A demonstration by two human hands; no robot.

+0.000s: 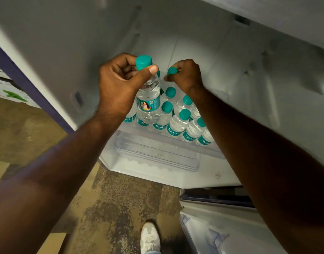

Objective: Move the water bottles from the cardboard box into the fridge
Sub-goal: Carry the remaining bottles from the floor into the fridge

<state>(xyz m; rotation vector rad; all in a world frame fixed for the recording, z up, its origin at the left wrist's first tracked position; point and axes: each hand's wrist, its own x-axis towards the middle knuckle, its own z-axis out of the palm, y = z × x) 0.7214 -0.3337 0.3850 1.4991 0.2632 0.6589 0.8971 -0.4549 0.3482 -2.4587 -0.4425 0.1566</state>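
My left hand [119, 83] is shut around the neck of a clear water bottle [149, 105] with a teal cap, holding it upright above the fridge shelf [157, 142]. My right hand [186, 76] pinches the teal cap of a second bottle [172, 71] further back; its body is hidden behind the hand and the other bottles. Several more teal-capped bottles [177, 123] stand packed on the shelf below both hands. The cardboard box is not in view.
The white fridge interior [221, 61] surrounds both hands. A clear drawer [157, 154] sits under the shelf. The open fridge door's shelf [212, 230] is at the lower right. My shoe [150, 237] stands on the mottled floor [111, 198].
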